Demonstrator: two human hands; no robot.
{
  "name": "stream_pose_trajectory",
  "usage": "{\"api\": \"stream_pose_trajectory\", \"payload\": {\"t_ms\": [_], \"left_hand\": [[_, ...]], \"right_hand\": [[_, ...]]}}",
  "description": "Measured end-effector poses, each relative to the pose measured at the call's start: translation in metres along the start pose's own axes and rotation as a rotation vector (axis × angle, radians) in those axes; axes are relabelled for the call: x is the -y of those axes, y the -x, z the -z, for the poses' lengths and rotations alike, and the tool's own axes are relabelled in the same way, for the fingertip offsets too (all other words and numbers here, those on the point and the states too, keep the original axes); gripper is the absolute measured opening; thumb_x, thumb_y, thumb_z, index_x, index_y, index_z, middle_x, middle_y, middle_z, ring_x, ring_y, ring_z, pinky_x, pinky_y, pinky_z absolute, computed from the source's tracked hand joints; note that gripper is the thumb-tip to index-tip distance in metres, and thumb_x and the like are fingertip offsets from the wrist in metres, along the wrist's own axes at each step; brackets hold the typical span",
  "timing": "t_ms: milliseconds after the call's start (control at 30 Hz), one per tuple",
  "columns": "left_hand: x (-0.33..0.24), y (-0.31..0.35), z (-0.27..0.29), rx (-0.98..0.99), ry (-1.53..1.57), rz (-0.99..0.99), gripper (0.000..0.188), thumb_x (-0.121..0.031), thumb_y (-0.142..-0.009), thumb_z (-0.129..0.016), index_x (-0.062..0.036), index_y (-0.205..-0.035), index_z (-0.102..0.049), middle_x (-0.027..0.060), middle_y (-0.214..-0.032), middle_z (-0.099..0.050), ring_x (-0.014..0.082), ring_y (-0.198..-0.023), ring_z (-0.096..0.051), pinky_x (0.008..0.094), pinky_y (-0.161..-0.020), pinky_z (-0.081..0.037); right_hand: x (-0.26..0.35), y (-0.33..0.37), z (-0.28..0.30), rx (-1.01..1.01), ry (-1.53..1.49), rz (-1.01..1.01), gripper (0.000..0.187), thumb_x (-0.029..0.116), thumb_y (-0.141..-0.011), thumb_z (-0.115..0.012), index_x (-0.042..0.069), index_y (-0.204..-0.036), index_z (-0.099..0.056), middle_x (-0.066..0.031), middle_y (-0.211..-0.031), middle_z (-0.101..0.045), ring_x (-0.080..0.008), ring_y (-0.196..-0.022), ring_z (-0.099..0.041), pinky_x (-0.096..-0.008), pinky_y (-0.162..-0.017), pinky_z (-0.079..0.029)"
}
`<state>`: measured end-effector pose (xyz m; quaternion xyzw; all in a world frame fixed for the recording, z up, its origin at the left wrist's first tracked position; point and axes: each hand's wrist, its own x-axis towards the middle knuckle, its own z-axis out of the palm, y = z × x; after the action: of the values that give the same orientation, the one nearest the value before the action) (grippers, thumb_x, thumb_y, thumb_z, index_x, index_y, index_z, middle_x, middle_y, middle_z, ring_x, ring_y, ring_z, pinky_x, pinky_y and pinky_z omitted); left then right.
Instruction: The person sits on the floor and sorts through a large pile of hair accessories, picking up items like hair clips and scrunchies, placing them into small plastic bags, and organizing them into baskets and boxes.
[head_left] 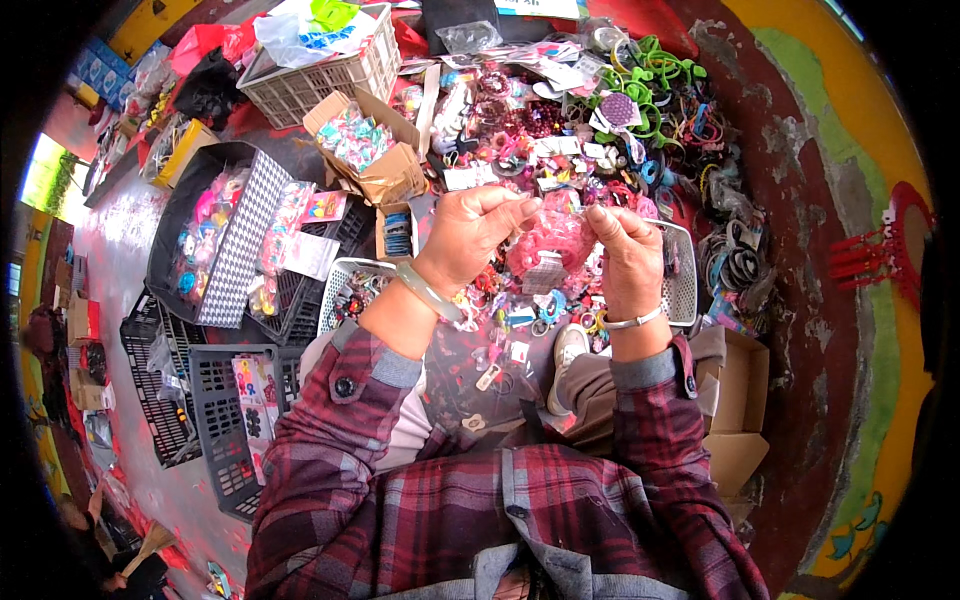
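Between my two raised hands hangs a clear plastic bag of pink hair accessories [553,238] with a pale label low on its front. My left hand [468,242], a pale bangle at its wrist, pinches the upper left edge between thumb and bent fingers. On the other side my right hand [632,268], wearing a thin silver bracelet, grips the upper right edge with its thumb on top. The exact kind of the pink pieces cannot be made out. Beneath and beyond the bag spreads a large pile of hair accessories [520,120], including green headbands [655,85].
White baskets [332,297] flank my knees. On the left stand an open box of small packets [385,190], a dark box with a checked flap [240,235] and a black crate [215,420]. Behind is a beige crate [310,85]; a cardboard box [742,385] sits right, near the painted wall [850,130].
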<state>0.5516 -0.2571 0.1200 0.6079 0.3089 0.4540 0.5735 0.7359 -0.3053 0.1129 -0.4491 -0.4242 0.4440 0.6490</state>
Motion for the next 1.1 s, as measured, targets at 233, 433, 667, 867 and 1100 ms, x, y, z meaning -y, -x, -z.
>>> {"api": "stream_pose_trajectory", "payload": {"t_ms": [233,433,667,867,1100], "left_hand": [[0.001,0.000,0.005,-0.048,0.027,0.057,0.023,-0.022,-0.084,-0.061,-0.0012,-0.077,-0.064,0.0027,-0.071,-0.063,0.0065,-0.065,-0.055,0.0195,-0.062,-0.042],[0.000,-0.010,0.028,-0.277,0.519,0.194,0.016,-0.019,-0.083,-0.061,-0.0046,-0.078,-0.063,0.0017,-0.069,-0.061,0.0088,-0.059,-0.055,0.0213,-0.057,-0.043],[0.010,-0.013,0.030,-0.395,0.649,0.243,0.013,-0.019,-0.083,-0.061,-0.0070,-0.080,-0.062,0.0008,-0.068,-0.062,0.0090,-0.056,-0.056,0.0221,-0.050,-0.044],[0.017,-0.015,0.025,-0.449,0.677,0.224,0.017,-0.023,-0.086,-0.056,-0.0067,-0.082,-0.060,0.0016,-0.071,-0.060,0.0110,-0.060,-0.058,0.0231,-0.053,-0.048],[0.024,-0.014,0.026,-0.502,0.682,0.178,0.017,-0.021,-0.087,-0.055,-0.0047,-0.090,-0.058,0.0035,-0.078,-0.060,0.0125,-0.067,-0.059,0.0246,-0.059,-0.050]], "right_hand": [[0.003,0.000,-0.009,-0.056,-0.035,-0.031,0.018,0.018,-0.083,-0.062,0.002,-0.076,-0.065,0.0016,-0.064,-0.058,-0.0043,-0.061,-0.050,-0.0185,-0.057,-0.038],[0.008,-0.017,0.034,0.004,0.174,-0.135,0.028,0.027,-0.085,-0.057,0.000,-0.078,-0.064,-0.0085,-0.076,-0.065,-0.0161,-0.072,-0.060,-0.0262,-0.075,-0.044],[0.000,-0.014,0.022,0.318,0.324,-0.465,0.021,0.014,-0.082,-0.061,0.001,-0.098,-0.063,-0.0028,-0.092,-0.064,-0.0081,-0.085,-0.055,-0.0216,-0.077,-0.042],[-0.008,-0.002,-0.012,0.204,-0.440,-0.655,0.064,0.056,-0.086,-0.040,0.001,-0.116,-0.050,-0.0098,-0.094,-0.061,-0.0200,-0.089,-0.059,-0.0352,-0.081,-0.045],[-0.011,0.005,-0.027,0.087,-0.550,-0.550,0.040,0.038,-0.086,-0.053,0.001,-0.104,-0.055,-0.0092,-0.088,-0.062,-0.0188,-0.082,-0.059,-0.0329,-0.076,-0.047]]}}
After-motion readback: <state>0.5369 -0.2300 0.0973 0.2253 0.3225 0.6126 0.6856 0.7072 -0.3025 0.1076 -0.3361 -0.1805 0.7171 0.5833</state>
